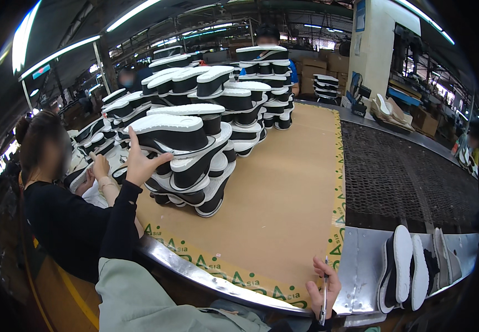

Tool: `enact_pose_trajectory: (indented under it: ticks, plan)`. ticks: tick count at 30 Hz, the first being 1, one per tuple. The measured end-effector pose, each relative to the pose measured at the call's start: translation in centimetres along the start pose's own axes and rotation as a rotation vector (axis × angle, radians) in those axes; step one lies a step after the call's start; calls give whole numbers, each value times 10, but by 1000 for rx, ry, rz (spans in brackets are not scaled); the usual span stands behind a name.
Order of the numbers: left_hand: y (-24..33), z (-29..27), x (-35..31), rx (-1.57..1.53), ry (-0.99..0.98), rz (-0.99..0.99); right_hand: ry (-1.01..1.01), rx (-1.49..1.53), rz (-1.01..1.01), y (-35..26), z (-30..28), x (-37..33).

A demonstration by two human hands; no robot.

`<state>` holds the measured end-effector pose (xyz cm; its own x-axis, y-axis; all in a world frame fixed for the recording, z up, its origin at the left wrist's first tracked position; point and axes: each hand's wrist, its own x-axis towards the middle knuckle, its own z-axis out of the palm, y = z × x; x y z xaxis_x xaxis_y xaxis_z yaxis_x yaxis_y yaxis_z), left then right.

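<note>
My left hand (138, 161) is raised at the near end of a black-and-white shoe sole (170, 134) on top of a tall stack. Its thumb and forefinger are spread around the sole's end; whether they touch it I cannot tell. Below that sole, more wedge-shaped soles (195, 171) lie crosswise on one another. Low at the table's near edge, my right hand (328, 290) holds a slim pen (324, 293) upright, its fingers bent around it.
The table has a brown cardboard cover (283, 182) with yellow printed tape edges. Close on my left a co-worker (57, 193) handles soles. To the right runs a dark mesh conveyor (400, 171); several soles (402, 265) stand on the metal ledge. Another person (267, 36) is behind the stacks.
</note>
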<state>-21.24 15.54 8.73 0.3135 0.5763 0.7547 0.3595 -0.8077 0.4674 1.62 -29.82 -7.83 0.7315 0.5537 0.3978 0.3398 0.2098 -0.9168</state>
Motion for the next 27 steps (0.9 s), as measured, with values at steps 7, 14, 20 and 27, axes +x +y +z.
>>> enact_pose_trajectory:
  ticks: [7,14,20,27]
  plan:
    - [2,19,30,81,-149,-98,2,-8,-4,3,-2,0]
    - [-16,40,51,227,-185,-121,6,0,-3,1,-1,1]
    - [-3,44,60,215,-238,-185,-8,-31,-23,2,-1,1]
    - [45,47,31,88,32,74,-5,4,-23,3,0,1]
